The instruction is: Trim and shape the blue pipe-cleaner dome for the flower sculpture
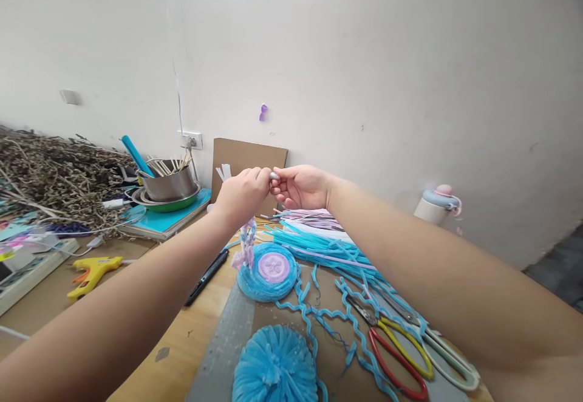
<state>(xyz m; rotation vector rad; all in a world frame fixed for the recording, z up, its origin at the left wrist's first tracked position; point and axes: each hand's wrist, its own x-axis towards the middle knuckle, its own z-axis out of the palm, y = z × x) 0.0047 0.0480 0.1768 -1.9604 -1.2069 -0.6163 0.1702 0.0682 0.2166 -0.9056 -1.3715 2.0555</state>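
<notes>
At the meeting fingertips: a small pale, shiny bit [274, 176] sat between the two hands, above the bench [182, 359] and in front of the cardboard [248, 152]; it was too small to name, and I could not tell its long axis.
Right hand [303, 186]: thumb and forefinger were pinched on the bit, the other fingers loosely curled, slightly apart.
Left hand [243, 192]: its back showed and its fingers were curled close together; their tips were hidden, so I could not tell what they gripped.
Braided strand [248, 238]: pink, white and blue, it showed below the left hand, long axis nearly upright, lower end pointing down by the blue coil [266, 292]; its top was hidden.
Lilac centre [273, 266]: button-like, it lay in the middle of the coil.
Blue bundle [276, 365]: it lay nearer the viewer.
Right of the coil: wavy blue stems [326, 313] lay beside red-and-yellow-handled scissors [392, 359].
Behind the coil: straight stems [319, 241] lay in a heap.
Far left: a yellow glue gun [93, 274] lay on its side.
</notes>
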